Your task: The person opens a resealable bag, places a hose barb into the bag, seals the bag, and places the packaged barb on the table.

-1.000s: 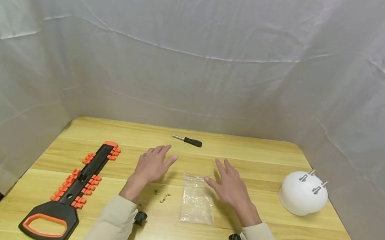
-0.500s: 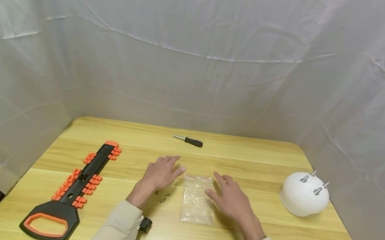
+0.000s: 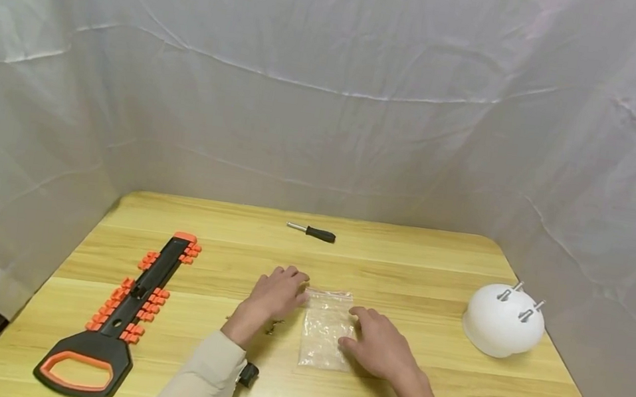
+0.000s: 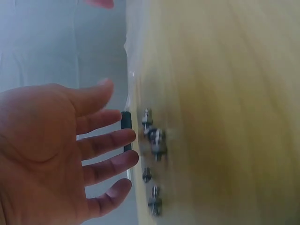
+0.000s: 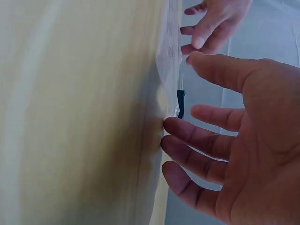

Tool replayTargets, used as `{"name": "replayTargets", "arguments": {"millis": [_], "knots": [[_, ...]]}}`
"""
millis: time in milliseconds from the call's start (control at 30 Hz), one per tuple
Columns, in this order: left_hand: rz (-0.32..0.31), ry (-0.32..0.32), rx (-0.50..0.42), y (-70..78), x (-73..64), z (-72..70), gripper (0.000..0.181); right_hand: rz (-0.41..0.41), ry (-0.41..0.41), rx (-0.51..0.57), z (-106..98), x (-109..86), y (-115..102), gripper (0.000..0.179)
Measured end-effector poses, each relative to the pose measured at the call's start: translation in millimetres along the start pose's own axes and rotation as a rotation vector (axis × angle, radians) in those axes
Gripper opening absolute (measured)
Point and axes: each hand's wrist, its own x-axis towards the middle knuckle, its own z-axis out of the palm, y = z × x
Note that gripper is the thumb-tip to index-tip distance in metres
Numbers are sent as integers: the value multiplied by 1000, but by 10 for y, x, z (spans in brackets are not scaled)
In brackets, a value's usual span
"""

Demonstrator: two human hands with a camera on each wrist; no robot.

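A clear zip-top plastic bag (image 3: 326,334) lies flat on the wooden table, its zip edge pointing away from me. My left hand (image 3: 275,295) is at the bag's upper left corner, fingers spread and slightly bent, holding nothing. On the bag's right side, my right hand (image 3: 381,346) has its thumb and fingertips over the edge, also with nothing between them. Several small metal fittings (image 4: 158,143) lie loose on the table below my left palm; in the head view my left wrist partly hides these fittings (image 3: 272,327).
A screwdriver (image 3: 311,232) with a black handle lies at the back. To the left is a black long-handled rack (image 3: 124,317) with orange clips. A white rounded object (image 3: 503,322) with metal pins stands at the right. Grey cloth (image 3: 327,126) encloses the table.
My left hand has moved right and nearer to me, up to the bag's corner. The right hand has come down toward me along the bag's right edge. The bag has barely shifted.
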Motion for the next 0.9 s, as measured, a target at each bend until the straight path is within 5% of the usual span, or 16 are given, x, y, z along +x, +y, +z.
{"name": "replayTargets", "arguments": {"millis": [400,600,800,900], "knots": [[-13,-28,93,127,115,81,29,-57,-56,16,19,-38,-27,66],[6,4,-2,136,150,85,11,-32,-49,31,11,-39,-22,67],[6,3,-99,133,121,48,12,9,-53,73,3,-36,-17,68],[-15,-7,-148,121,100,39,9,10,-54,87,-9,-45,-14,54]]}}
